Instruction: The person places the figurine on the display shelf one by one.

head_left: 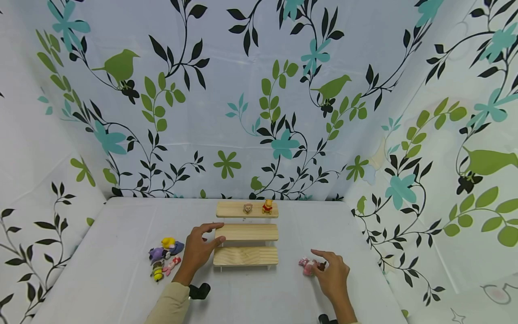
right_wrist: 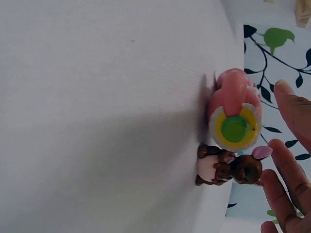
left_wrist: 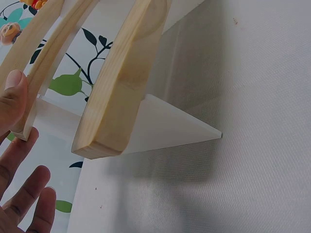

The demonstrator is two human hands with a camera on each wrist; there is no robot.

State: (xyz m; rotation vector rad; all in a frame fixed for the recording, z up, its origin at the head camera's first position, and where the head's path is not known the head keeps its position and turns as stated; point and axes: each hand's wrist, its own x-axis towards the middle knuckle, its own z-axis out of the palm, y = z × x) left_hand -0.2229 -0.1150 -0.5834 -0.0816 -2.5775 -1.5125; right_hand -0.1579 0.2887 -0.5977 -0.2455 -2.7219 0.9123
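High head view — 2 wrist close-ups

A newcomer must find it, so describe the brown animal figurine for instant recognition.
On the white table, right of the three-tier wooden shelf, find the right hand. Beside it stands the brown animal figurine, its dark head and pale belly distinguishing it from the bigger pink figurine.

Shelf: pale tan wood, streaky darker grain. Brown toy: light pink belly, pink ear. Pink toy: yellow, green and white at one end. Bear: yellow, red shirt. Surface: white. Cloth: whitish, printed green birds, teal flowers, black leaves. Sleeve: beige.
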